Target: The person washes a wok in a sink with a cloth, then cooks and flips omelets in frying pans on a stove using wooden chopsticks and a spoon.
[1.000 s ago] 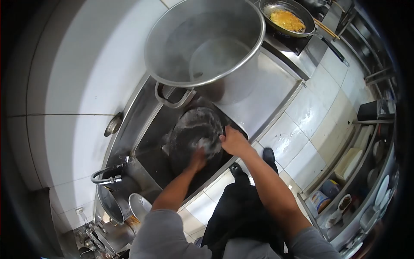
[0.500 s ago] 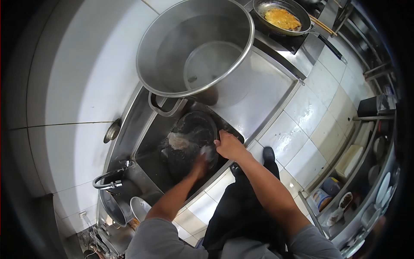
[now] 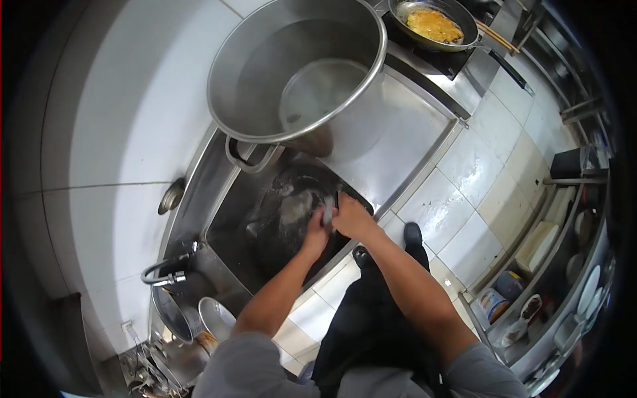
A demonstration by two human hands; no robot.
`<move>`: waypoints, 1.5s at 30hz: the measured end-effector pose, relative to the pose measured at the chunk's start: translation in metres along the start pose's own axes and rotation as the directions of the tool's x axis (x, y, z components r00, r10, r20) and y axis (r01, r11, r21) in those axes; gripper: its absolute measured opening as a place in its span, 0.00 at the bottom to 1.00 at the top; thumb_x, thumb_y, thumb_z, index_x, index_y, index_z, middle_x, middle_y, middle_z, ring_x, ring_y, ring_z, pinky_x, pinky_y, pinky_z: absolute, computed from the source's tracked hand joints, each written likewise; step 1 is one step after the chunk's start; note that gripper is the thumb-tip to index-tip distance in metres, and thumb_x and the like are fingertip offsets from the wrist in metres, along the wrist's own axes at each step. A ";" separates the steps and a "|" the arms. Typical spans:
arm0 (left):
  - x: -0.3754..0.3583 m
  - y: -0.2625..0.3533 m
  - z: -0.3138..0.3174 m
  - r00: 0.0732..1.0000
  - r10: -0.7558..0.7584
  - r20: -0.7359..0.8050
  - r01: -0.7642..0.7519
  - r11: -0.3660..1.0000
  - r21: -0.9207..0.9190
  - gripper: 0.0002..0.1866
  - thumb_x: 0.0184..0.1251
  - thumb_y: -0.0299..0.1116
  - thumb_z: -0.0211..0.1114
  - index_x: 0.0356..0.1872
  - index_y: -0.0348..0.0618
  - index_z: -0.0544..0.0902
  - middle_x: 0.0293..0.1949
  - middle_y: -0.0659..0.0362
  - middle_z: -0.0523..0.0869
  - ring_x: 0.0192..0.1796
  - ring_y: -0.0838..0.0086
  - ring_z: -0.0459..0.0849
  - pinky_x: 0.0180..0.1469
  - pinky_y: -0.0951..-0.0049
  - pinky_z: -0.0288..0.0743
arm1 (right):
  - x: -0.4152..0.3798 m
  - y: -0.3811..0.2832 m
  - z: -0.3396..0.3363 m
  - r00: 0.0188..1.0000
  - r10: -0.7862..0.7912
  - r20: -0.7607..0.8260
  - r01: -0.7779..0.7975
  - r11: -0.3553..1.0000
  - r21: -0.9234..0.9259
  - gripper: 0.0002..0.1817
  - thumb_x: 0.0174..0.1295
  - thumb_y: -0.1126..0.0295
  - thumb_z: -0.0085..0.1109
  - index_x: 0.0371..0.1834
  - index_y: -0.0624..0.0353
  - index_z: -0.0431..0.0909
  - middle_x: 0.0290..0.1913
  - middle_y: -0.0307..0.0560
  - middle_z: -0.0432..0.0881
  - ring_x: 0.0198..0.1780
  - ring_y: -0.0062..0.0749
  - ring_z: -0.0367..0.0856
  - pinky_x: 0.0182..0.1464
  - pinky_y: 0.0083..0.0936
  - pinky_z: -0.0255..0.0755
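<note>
Both hands are over the dark sink [image 3: 229, 229]. My left hand [image 3: 317, 232] is closed round a small pale grey scrubber [image 3: 328, 211], close beside my right hand. My right hand [image 3: 352, 217] is closed on the near right edge of a dark round pan [image 3: 308, 182] that lies tilted in the sink. Cloudy, pale water or foam [image 3: 296, 207] shows in the middle of the sink, and the pan's lower part is hard to make out.
A large steel pot [image 3: 252, 136] of water stands beyond the sink. On the stove at the top right is a frying pan [image 3: 468, 40] with yellow food. A faucet [image 3: 166, 278] and metal bowls [image 3: 215, 318] are at the left, shelves [image 3: 531, 265] at the right.
My left hand has moved up and slightly right with the scrubber, nearer to my right hand. My right hand keeps its hold, and the view has shifted a little.
</note>
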State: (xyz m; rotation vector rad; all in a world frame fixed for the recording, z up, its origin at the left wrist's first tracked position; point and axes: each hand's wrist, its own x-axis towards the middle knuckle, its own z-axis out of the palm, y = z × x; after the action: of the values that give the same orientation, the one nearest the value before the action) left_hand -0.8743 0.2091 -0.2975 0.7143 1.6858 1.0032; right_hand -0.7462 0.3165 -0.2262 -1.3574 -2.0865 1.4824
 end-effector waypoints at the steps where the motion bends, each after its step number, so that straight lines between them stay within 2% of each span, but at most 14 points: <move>1: -0.031 -0.020 -0.022 0.994 0.032 0.101 -0.055 0.972 0.229 0.24 0.62 0.24 0.59 0.62 0.40 0.73 0.56 0.47 0.79 0.61 0.59 0.76 0.65 0.63 0.65 | -0.002 -0.001 -0.002 1.000 0.000 0.018 0.000 1.000 -0.001 0.14 0.63 0.68 0.52 0.41 0.71 0.72 0.42 0.71 0.82 0.50 0.63 0.80 0.54 0.48 0.72; 4: -0.064 -0.083 -0.128 0.971 -0.068 0.228 -0.141 0.607 0.782 0.29 0.58 0.25 0.66 0.64 0.45 0.74 0.59 0.48 0.77 0.64 0.60 0.74 0.65 0.66 0.67 | 0.010 -0.003 -0.006 0.996 0.035 0.082 -0.045 0.992 0.121 0.12 0.64 0.68 0.51 0.38 0.69 0.73 0.39 0.68 0.83 0.48 0.61 0.82 0.51 0.47 0.72; 6: -0.040 -0.048 -0.130 0.931 -0.183 -0.315 0.361 0.358 0.861 0.26 0.59 0.28 0.63 0.62 0.43 0.75 0.62 0.45 0.77 0.66 0.52 0.74 0.69 0.58 0.63 | 0.018 0.003 0.005 0.899 0.215 0.381 -0.395 0.774 0.496 0.12 0.65 0.67 0.51 0.37 0.68 0.75 0.35 0.65 0.83 0.44 0.58 0.83 0.46 0.44 0.73; 10: 0.055 -0.092 -0.048 0.988 -0.032 -0.153 0.114 0.813 0.570 0.25 0.62 0.29 0.59 0.62 0.42 0.73 0.61 0.41 0.76 0.66 0.51 0.73 0.67 0.59 0.66 | 0.016 -0.010 0.007 0.961 0.134 0.241 -0.203 0.935 0.291 0.11 0.69 0.63 0.50 0.40 0.61 0.72 0.30 0.45 0.78 0.20 0.23 0.69 0.19 0.22 0.60; 13: 0.020 -0.027 -0.042 0.997 -0.083 0.001 0.081 0.970 0.231 0.20 0.60 0.26 0.59 0.56 0.41 0.75 0.56 0.38 0.78 0.61 0.46 0.76 0.61 0.56 0.70 | 0.011 -0.064 -0.014 0.813 0.250 0.525 -0.512 0.736 0.443 0.10 0.70 0.64 0.49 0.41 0.60 0.71 0.29 0.43 0.77 0.24 0.22 0.71 0.23 0.21 0.66; 19: -0.208 0.156 -0.143 0.741 0.474 -0.477 0.094 0.629 0.772 0.18 0.54 0.24 0.57 0.49 0.42 0.76 0.41 0.37 0.80 0.46 0.39 0.79 0.49 0.46 0.74 | -0.041 -0.221 0.034 0.744 -0.039 0.667 -0.414 0.756 0.507 0.12 0.63 0.70 0.48 0.39 0.70 0.74 0.32 0.49 0.81 0.27 0.28 0.80 0.29 0.21 0.78; 23: -0.305 0.141 -0.220 0.717 -0.004 -0.697 0.613 0.479 0.628 0.20 0.57 0.35 0.58 0.51 0.39 0.78 0.50 0.34 0.82 0.50 0.41 0.82 0.56 0.48 0.75 | -0.051 -0.280 0.076 0.659 -0.065 0.750 -0.430 0.785 0.446 0.13 0.63 0.69 0.48 0.40 0.71 0.74 0.33 0.50 0.81 0.28 0.30 0.81 0.29 0.23 0.78; 26: -0.300 0.044 -0.251 0.718 -0.289 -0.633 0.695 0.354 0.627 0.27 0.58 0.38 0.58 0.59 0.37 0.72 0.53 0.34 0.80 0.57 0.40 0.79 0.61 0.50 0.71 | -0.054 -0.274 0.070 0.705 -0.062 0.707 -0.378 0.810 0.448 0.13 0.63 0.70 0.46 0.39 0.72 0.73 0.33 0.51 0.82 0.28 0.30 0.82 0.29 0.25 0.78; 31: -0.289 -0.096 -0.295 0.792 -0.133 -0.596 0.476 0.746 0.466 0.28 0.58 0.36 0.58 0.60 0.32 0.70 0.55 0.35 0.78 0.62 0.44 0.74 0.64 0.55 0.68 | -0.026 -0.174 0.018 0.908 0.149 0.391 -0.312 0.865 0.394 0.10 0.62 0.73 0.48 0.41 0.70 0.74 0.33 0.54 0.83 0.35 0.38 0.85 0.29 0.29 0.79; 32: -0.303 -0.154 -0.334 0.869 -0.074 -0.489 0.327 0.829 0.454 0.25 0.60 0.34 0.56 0.59 0.33 0.72 0.54 0.39 0.80 0.60 0.48 0.77 0.63 0.57 0.70 | -0.001 -0.100 0.032 0.940 -0.224 0.257 0.215 0.974 0.065 0.11 0.65 0.71 0.48 0.43 0.70 0.71 0.31 0.53 0.82 0.28 0.34 0.82 0.26 0.28 0.77; 34: -0.311 -0.016 -0.290 0.831 -0.425 -0.360 0.064 0.715 -0.696 0.21 0.65 0.35 0.53 0.58 0.38 0.77 0.51 0.50 0.84 0.54 0.58 0.83 0.59 0.60 0.76 | 0.010 -0.047 0.027 0.786 -0.558 0.265 0.618 0.717 -0.322 0.13 0.68 0.69 0.48 0.46 0.70 0.69 0.30 0.51 0.82 0.21 0.30 0.78 0.24 0.27 0.75; 36: -0.320 0.056 -0.283 0.798 -0.459 -0.391 0.020 0.668 -0.744 0.21 0.63 0.34 0.54 0.56 0.40 0.78 0.52 0.51 0.84 0.52 0.60 0.84 0.57 0.58 0.78 | -0.011 -0.067 -0.008 0.930 0.333 0.157 -0.363 0.899 0.244 0.12 0.56 0.73 0.52 0.35 0.76 0.72 0.26 0.58 0.83 0.26 0.42 0.85 0.32 0.32 0.80; 43: -0.125 0.098 -0.122 0.988 -0.123 -0.098 0.110 0.986 -0.124 0.26 0.62 0.22 0.55 0.64 0.39 0.76 0.55 0.58 0.82 0.56 0.73 0.78 0.59 0.74 0.69 | 0.005 -0.001 -0.004 0.999 0.054 -0.003 -0.053 0.972 -0.228 0.18 0.56 0.68 0.50 0.39 0.76 0.75 0.39 0.71 0.83 0.40 0.55 0.86 0.48 0.42 0.79; 45: -0.048 0.076 -0.053 0.997 -0.080 -0.011 0.072 0.942 -0.329 0.27 0.66 0.23 0.54 0.68 0.46 0.73 0.60 0.57 0.79 0.55 0.74 0.77 0.59 0.74 0.68 | -0.008 -0.033 -0.032 0.997 0.029 0.075 -0.006 0.957 -0.290 0.19 0.57 0.67 0.49 0.41 0.76 0.76 0.42 0.72 0.82 0.44 0.57 0.85 0.51 0.43 0.78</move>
State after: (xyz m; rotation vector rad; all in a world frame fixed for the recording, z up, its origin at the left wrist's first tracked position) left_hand -0.9091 0.1905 -0.2009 0.4154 1.5041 1.2047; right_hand -0.7392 0.3284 -0.1816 -1.4389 -2.4252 1.2928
